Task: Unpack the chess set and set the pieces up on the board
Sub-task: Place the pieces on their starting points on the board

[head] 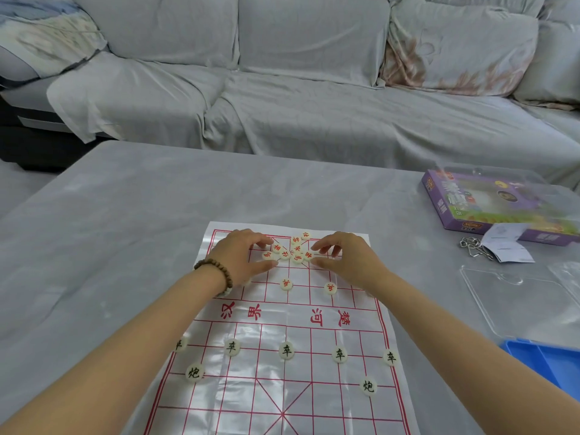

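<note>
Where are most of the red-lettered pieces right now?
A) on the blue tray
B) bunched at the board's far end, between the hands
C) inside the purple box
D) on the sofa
B: the red-lettered pieces cluster at the far end of the board, between the left hand and right hand.

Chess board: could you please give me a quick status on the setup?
Left hand and right hand flank red pieces heaped at far end of board, grip unclear. Black soldiers and cannons set out near side. Nothing blocking.
</note>
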Tool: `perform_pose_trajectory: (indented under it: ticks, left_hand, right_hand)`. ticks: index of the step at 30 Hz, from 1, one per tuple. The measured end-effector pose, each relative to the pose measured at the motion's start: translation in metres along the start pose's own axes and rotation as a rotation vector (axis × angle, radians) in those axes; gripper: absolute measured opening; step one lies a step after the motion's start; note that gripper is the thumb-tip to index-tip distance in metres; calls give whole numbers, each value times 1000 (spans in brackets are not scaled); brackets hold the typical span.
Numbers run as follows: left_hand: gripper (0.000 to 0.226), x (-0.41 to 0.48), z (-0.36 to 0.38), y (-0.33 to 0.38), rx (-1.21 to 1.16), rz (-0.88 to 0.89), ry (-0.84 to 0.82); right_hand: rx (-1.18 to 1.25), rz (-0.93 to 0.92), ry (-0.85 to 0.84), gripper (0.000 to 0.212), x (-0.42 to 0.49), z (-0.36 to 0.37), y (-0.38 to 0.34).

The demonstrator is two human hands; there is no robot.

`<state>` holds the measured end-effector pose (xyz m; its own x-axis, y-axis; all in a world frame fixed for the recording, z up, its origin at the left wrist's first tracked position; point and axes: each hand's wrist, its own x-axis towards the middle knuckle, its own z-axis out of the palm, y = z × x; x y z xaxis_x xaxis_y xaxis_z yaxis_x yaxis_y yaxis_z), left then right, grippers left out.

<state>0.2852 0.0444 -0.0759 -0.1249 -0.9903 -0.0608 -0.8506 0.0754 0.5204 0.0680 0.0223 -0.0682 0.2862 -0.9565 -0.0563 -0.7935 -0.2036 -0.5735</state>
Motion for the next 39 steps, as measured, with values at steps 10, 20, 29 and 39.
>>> perform_pose_trajectory:
  ticks: [10, 20, 29, 39]
  left_hand:
    - [48, 11, 10, 10, 24, 11, 18]
    - [39, 11, 11, 14, 31, 43, 16]
    - [41, 11, 6, 19, -81, 48, 22]
    - [51, 33, 20, 41, 32, 130, -98]
  right_hand:
    - [-46, 40, 29, 28, 11, 16, 0]
    - [-100, -51, -25, 29, 7, 13, -6]
    - [-171, -89, 109, 24, 17, 3, 1]
    - [-359, 95, 149, 31, 28, -16, 44]
